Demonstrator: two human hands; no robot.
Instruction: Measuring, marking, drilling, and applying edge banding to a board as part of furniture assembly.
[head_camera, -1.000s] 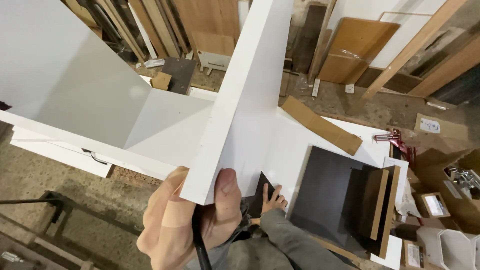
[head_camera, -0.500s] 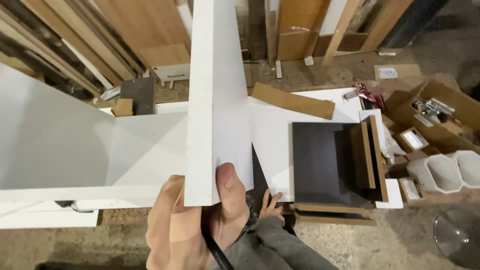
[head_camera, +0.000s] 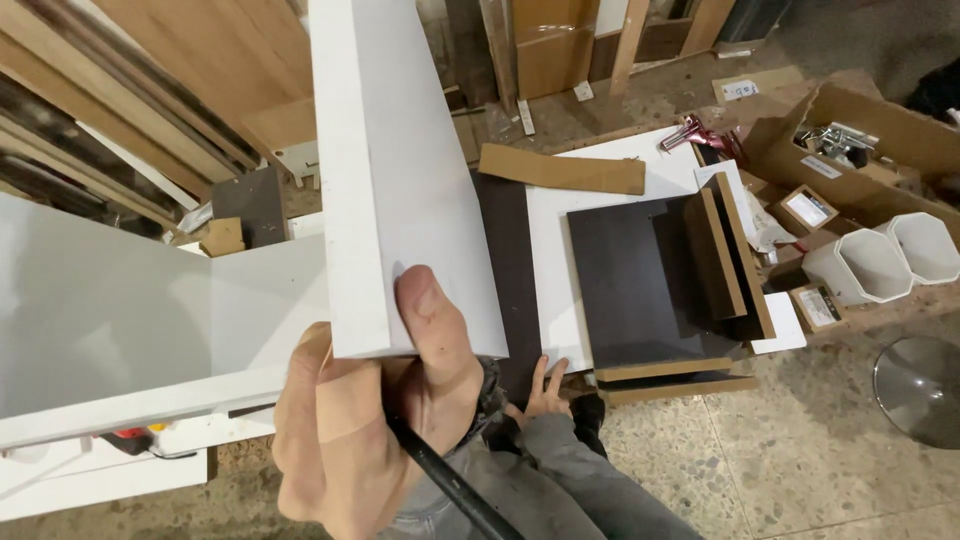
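My left hand (head_camera: 360, 420) grips the near end of a long white board (head_camera: 400, 150) that stands on edge, thumb on its right face and fingers on the left. A thin black rod (head_camera: 445, 485) runs down from under that hand. The board meets a large white cabinet panel (head_camera: 120, 310) at my left. My right hand (head_camera: 545, 388), in a grey sleeve, lies lower down with fingers spread on a dark brown panel (head_camera: 505, 260) on the floor. It holds nothing.
A dark brown open box (head_camera: 640, 280) lies on a white sheet (head_camera: 620, 165) to the right, with a brown fibreboard strip (head_camera: 560, 168) behind. Further right are a cardboard box (head_camera: 870, 130), two white tubs (head_camera: 880, 260), a red clamp (head_camera: 695, 132) and a round metal disc (head_camera: 920, 390). Timber leans at the back.
The white board has swung from leaning right to nearly upright and sits further left in view. My left hand keeps its grip; my right hand stays on the dark panel.
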